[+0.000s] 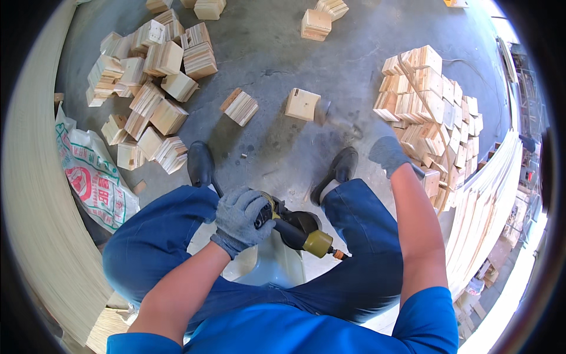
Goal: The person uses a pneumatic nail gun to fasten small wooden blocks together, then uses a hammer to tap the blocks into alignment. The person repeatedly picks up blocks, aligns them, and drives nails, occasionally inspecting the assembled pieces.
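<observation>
My left hand (240, 217), in a grey knit glove, grips a black and olive nail gun (300, 229) above my lap, between my knees. My right hand (389, 156), gloved alike, is closed round the handle of what looks like a hammer (345, 124), smeared by motion. The blurred head end is at the right side of a small stack of wooden blocks (302, 105) on the floor ahead. I cannot tell whether it touches. Left of that stack lies another bundle of blocks (240, 107).
Heaped block stacks (159, 59) cover the floor at the far left. A larger pile (436, 106) stands at right, with a hose (421, 97) across it. A printed white sack (94, 174) lies at left by tall sheets (35, 147). More sheets (486, 206) lean at right.
</observation>
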{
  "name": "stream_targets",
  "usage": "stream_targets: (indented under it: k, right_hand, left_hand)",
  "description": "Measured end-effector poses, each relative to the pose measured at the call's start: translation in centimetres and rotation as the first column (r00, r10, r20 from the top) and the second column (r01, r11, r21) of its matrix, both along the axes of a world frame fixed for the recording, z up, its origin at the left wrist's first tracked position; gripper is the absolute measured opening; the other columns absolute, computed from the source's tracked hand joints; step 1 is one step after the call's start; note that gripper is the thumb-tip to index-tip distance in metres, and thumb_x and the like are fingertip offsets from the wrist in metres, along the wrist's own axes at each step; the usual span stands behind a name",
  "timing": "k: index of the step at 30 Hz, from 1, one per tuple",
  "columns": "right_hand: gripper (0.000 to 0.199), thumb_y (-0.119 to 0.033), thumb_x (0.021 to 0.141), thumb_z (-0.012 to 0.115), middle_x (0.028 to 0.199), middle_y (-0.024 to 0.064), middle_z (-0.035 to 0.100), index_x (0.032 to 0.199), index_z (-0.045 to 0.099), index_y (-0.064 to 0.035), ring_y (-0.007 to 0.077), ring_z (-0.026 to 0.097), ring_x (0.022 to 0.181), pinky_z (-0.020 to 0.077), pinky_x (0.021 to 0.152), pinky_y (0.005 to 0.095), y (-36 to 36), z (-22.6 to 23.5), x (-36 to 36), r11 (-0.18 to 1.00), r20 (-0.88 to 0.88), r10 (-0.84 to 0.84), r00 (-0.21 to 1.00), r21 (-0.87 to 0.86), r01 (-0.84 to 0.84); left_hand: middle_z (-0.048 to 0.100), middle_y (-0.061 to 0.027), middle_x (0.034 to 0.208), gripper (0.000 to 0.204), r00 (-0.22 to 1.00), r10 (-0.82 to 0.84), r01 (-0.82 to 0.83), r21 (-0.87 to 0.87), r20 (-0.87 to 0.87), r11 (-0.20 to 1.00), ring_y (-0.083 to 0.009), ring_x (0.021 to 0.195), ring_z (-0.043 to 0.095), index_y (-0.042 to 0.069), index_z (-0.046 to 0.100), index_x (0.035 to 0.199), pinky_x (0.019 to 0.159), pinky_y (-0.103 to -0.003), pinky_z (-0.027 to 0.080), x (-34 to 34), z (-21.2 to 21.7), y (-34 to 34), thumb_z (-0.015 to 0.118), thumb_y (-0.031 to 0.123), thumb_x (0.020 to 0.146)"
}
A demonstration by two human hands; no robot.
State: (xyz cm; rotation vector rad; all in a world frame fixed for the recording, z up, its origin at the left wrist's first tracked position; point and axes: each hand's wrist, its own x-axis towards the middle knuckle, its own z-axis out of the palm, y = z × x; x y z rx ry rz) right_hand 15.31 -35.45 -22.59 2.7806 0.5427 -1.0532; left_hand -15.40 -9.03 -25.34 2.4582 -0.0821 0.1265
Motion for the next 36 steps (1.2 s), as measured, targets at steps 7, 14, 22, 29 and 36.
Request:
stream_targets:
  k: [7,14,22,29,36]
  right_hand:
    - [0.038,-0.025,0.082,0.077,0.089,0.0202,0.072,0.111,0.069,-0.0014,0.0344,0.072,0.083,0.0565,0.080,0.0441,-0.5,0.5,-7.0,0.741,0.124,-0.475,0.871,0.590,0.320]
    - [0.031,-0.024,0.079,0.080,0.076,0.0146,0.067,0.095,0.066,-0.0007,0.0271,0.068,0.073,0.0546,0.069,0.0402,-2.2,-13.1,-14.1,0.402,-0.268,-0.695,0.667,0.624,0.670]
    - [0.035,-0.030,0.083,0.077,0.078,0.0215,0.069,0.094,0.064,0.0000,0.0381,0.071,0.077,0.0544,0.072,0.0444,-1.0,-14.7,-14.3,0.444,-0.112,-0.761,0.639,0.629,0.639]
    - [0.036,-0.034,0.085,0.077,0.084,0.0256,0.070,0.096,0.063,-0.0023,0.0459,0.070,0.086,0.0545,0.076,0.0493,0.0,-17.0,-15.1,0.563,-0.035,-0.722,0.691,0.552,0.616]
    - [0.037,-0.036,0.085,0.076,0.088,0.0275,0.070,0.095,0.062,-0.0030,0.0484,0.069,0.089,0.0537,0.078,0.0528,0.3,-18.3,-15.1,0.658,0.015,-0.675,0.737,0.464,0.593]
  left_hand:
    - [0.068,-0.0070,0.118,0.058,1.000,-0.005,0.005,0.013,0.012,1.000,-0.0356,0.115,0.064,0.017,0.068,0.113,0.096,-0.051,0.051,-0.8,1.0,-0.4,0.088,0.035,0.062]
    - [0.067,-0.0074,0.117,0.059,1.000,-0.013,0.013,-0.001,0.025,1.000,-0.0365,0.115,0.064,0.017,0.069,0.113,0.097,-0.051,0.052,-2.0,0.2,0.2,0.089,0.034,0.060]
    - [0.067,-0.0072,0.118,0.060,1.000,-0.022,0.022,0.035,-0.017,0.999,-0.0367,0.115,0.064,0.018,0.067,0.114,0.098,-0.051,0.052,-0.7,0.0,0.0,0.089,0.033,0.061]
    - [0.067,-0.0085,0.119,0.062,0.999,-0.031,0.032,0.036,-0.012,0.999,-0.0373,0.115,0.064,0.017,0.064,0.117,0.099,-0.051,0.051,-0.4,-0.4,0.0,0.089,0.031,0.061]
    - [0.067,-0.0084,0.117,0.062,0.999,-0.021,0.023,0.041,-0.031,0.999,-0.0371,0.116,0.064,0.017,0.067,0.115,0.098,-0.051,0.052,-0.4,-0.2,0.0,0.089,0.032,0.060]
